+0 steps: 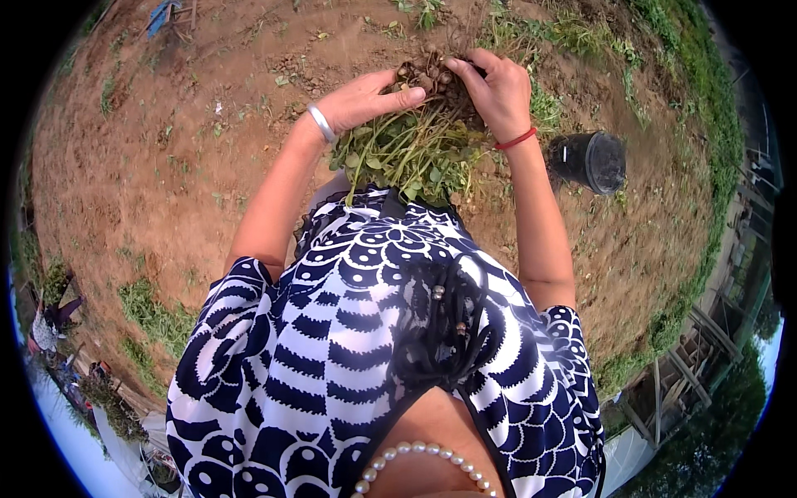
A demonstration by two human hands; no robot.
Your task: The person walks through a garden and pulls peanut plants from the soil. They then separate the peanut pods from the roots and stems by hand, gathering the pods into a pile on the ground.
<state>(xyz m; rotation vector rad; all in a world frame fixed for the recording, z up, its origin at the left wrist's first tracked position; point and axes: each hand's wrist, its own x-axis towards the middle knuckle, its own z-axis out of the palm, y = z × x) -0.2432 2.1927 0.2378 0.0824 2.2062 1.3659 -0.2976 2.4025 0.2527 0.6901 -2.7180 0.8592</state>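
Note:
A bundle of uprooted peanut plants [407, 158] lies across my lap side, green leaves toward me and roots pointing away. My left hand [361, 100], with a silver bangle on its wrist, is closed around the stems just below the roots. Brown, soil-covered peanut pods [427, 75] cluster at the root end, between my hands. On the right, my right hand [501, 90], wearing a red wrist cord, has its thumb and bent fingers pinched at the edge of that cluster. Its fingertips are partly lost among the dark roots.
A black plastic bucket [591, 162] lies tilted on the soil to the right of my right forearm. Loose pulled plants [581, 37] are strewn at the far right. Bare brown earth [191, 158] stretches left, with a blue item [160, 17] at the far left. Grass [706, 108] edges the right side.

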